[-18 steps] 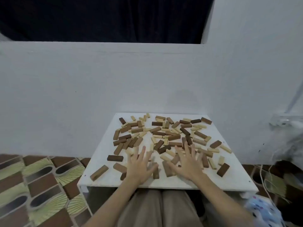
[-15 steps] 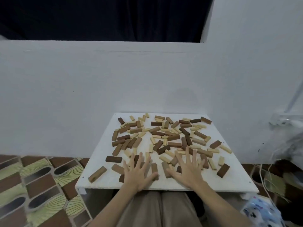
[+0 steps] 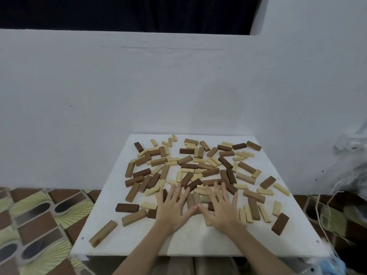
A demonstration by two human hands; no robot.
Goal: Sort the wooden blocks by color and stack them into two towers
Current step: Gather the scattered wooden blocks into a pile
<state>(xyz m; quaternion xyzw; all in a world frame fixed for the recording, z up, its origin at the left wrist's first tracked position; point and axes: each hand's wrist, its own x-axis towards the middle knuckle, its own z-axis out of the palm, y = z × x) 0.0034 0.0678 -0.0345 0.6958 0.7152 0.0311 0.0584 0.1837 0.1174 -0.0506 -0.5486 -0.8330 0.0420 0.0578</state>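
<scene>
Wooden blocks (image 3: 190, 171), left hand (image 3: 173, 210), right hand (image 3: 220, 210) flat

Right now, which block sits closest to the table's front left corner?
The light brown block, lying alone and slanted near the front left edge of the white table. Every other block sits farther back or to the right, including the dark brown block behind it.

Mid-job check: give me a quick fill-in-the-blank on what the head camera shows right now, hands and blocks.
1. Both the left hand and the right hand lie with fingers ____ on the scattered wooden blocks.
2. The number of towers standing on the white table is ____.
3. The dark brown block near the table's right edge lies apart from the ____ hand.

Missing words: spread; zero; right
</scene>
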